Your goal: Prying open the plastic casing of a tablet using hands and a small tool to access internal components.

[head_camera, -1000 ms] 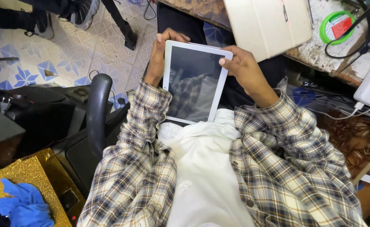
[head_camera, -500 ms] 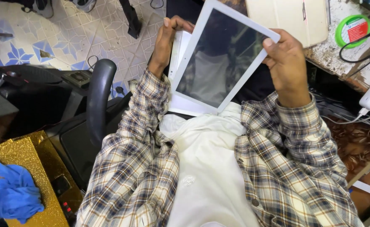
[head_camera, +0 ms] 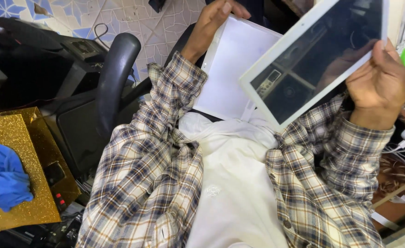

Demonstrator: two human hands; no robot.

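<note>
Now your hands hold two flat pieces apart.
Your right hand (head_camera: pixel 377 80) grips the tilted glass screen panel (head_camera: pixel 315 57); your left hand (head_camera: pixel 209 23) clasps the white tablet body (head_camera: pixel 232 71) over your lap.

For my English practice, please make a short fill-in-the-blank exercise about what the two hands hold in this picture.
1. The right hand holds a white-framed screen panel whose glass is ____ in colour.
2. The left hand holds a flat ____ panel by its top edge.
3. The blue cloth lies on a glittery ____ box.
4. Both sleeves have a ____ pattern.

Missing words: dark; white; gold; plaid
</note>
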